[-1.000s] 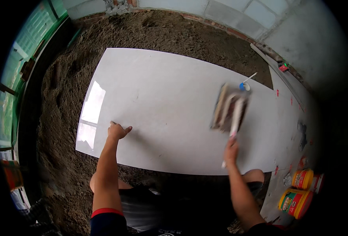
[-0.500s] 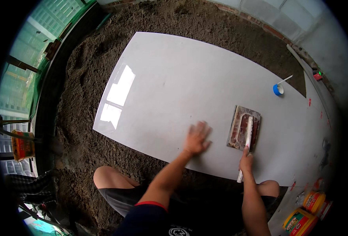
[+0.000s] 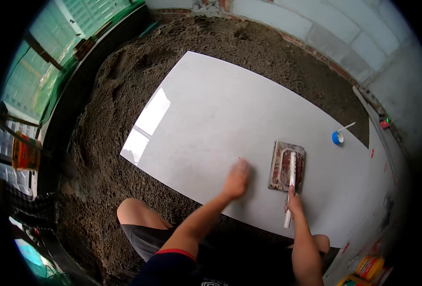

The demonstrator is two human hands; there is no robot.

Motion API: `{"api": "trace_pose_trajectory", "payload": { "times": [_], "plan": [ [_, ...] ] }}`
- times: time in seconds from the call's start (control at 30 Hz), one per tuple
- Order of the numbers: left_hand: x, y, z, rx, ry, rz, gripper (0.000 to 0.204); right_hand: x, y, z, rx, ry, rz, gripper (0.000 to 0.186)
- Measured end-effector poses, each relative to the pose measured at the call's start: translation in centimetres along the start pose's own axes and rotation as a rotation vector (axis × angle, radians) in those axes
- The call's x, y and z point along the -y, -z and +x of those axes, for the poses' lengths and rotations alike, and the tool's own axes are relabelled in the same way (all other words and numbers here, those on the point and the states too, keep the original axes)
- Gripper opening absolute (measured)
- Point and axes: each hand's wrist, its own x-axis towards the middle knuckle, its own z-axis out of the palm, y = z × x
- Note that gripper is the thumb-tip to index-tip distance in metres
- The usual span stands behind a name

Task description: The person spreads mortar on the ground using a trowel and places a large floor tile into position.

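1. Tile (image 3: 230, 124), large, pale and glossy, is laid flat on a bed of sandy mortar (image 3: 110, 143).
2. The left hand (image 3: 236, 178) is pressed on the tile near its close edge, fingers spread and slightly blurred; nothing is held.
3. The right hand (image 3: 293, 200) is closed around the pale handle of a trowel (image 3: 287, 166), whose rusty rectangular blade is rested flat on the tile, just beside the left hand.
4. A small blue cap (image 3: 338, 137) is seen farther out on the tile.
5. Orange cans (image 3: 369, 268) are placed at lower right.
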Motion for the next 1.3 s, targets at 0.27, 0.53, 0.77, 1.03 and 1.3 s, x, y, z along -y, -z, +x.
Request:
{"api": "trace_pose_trajectory", "payload": {
  "times": [0.27, 0.53, 0.77, 1.03, 1.3],
  "plan": [
    [17.2, 7.2, -4.1, -0.275, 0.715, 0.026, 0.075, -0.7, -1.3, -0.3, -0.013, -0.04, -0.017, 0.063],
    [19.8, 7.0, -5.3, -0.231, 0.887, 0.148, 0.071, 7.2, -1.5, 0.8, -0.009, 0.077, -0.236, 0.066],
    [15.9, 4.7, -0.7, -0.126, 0.998, 0.4, 0.074, 26.3, -1.9, -8.5, 0.047, 0.776, -0.295, 0.049],
    [10.3, 4.9, 4.6, 0.104, 0.983, 0.628, 0.07, 12.2, -1.9, 3.5, 0.039, 0.518, -0.286, 0.044],
    [17.8, 5.7, 3.5, -0.164, 0.982, 0.262, 0.07, 26.7, -2.4, -0.7, 0.061, 0.281, -0.497, 0.05]
  ]
}}
